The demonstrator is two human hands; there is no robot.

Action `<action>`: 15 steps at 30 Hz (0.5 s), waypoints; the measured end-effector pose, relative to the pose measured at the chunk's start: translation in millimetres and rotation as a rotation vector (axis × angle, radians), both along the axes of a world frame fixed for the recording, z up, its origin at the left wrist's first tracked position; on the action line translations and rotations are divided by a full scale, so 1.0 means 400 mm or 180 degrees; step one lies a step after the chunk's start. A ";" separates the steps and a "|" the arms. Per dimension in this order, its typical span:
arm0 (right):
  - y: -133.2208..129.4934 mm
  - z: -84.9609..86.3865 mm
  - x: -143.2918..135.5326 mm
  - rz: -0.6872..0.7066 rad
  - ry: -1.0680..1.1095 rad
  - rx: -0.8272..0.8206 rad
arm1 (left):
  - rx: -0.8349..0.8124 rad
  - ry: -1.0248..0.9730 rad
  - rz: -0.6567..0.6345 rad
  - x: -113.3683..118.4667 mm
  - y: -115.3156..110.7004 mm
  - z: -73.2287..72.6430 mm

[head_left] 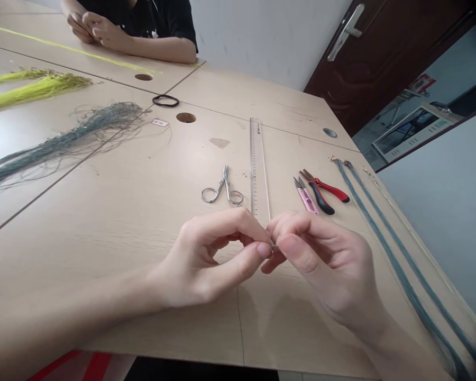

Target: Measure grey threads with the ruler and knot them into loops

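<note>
My left hand [218, 254] is pinched, thumb against fingertips, on a thin grey-blue thread [275, 246]. Close beside it, my right hand [329, 259] has its thumb and fingers closed around the same short stretch of thread. Fingertips cover most of what lies between the hands, so any knot or small fitting there cannot be made out. A fine strand [240, 323] runs down toward the table's front edge below my left hand. Just beyond the hands lie a clear ruler [258, 164] and small silver scissors [224, 189].
To the right are pink thread snips [306, 197], red-and-black pliers [325, 193] and blue-grey cord bundles [384, 248]. At left lie a tangled grey-blue bundle [75, 135] and yellow strands [43, 87]. A black band [165, 100] sits near a table hole [186, 118]. Another person's hands [97, 29] are across the table.
</note>
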State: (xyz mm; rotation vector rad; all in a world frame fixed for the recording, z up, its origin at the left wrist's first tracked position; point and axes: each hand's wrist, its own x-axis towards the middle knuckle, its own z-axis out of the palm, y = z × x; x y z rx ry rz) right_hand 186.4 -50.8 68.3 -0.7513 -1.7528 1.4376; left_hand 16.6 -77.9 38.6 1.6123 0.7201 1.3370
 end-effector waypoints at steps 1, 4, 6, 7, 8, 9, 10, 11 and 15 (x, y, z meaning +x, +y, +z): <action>0.000 0.000 -0.001 -0.0008 0.0005 0.0019 | 0.0001 -0.0026 -0.0017 0.000 0.000 0.000; 0.000 0.001 -0.003 -0.0027 0.0000 0.0071 | 0.0008 -0.0020 0.0002 0.000 0.000 0.000; 0.001 0.000 -0.003 -0.0020 -0.0008 0.0091 | 0.0004 0.0004 0.0040 0.000 0.001 0.001; 0.002 -0.001 -0.003 -0.0021 -0.0017 0.0110 | -0.0007 0.0012 0.0051 0.001 0.001 0.002; 0.003 -0.002 -0.002 -0.0021 -0.0030 0.0131 | -0.0009 0.0007 0.0055 0.002 0.002 0.003; 0.003 -0.002 -0.001 -0.0019 -0.0046 0.0147 | -0.0002 -0.0014 0.0050 0.003 0.003 0.004; 0.003 -0.002 0.000 -0.0028 -0.0062 0.0165 | 0.0020 -0.0045 0.0043 0.004 0.004 0.006; 0.003 -0.003 0.001 -0.0039 -0.0075 0.0177 | 0.0051 -0.0082 0.0051 0.006 0.005 0.007; 0.001 -0.001 0.003 -0.0031 -0.0078 0.0182 | 0.0142 -0.0175 0.0085 0.009 0.007 0.010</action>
